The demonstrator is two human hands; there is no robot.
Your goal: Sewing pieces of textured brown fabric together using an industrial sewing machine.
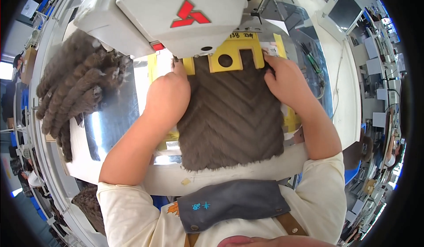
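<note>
One fur panel (232,119) by surface (172,176) near edge, between left hand (169,94) and right hand (287,80), both curled, can't tell if pinching

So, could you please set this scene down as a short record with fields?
Left hand: at the fur panel's upper left edge; exact grip unclear
Right hand: at its upper right edge, fingers curled
Fur panel: grey-brown, with V-shaped ridges
Over its upper end: notched yellow plate
Above: white machine head
Far left: heap of fur
Upper right: screen
</note>
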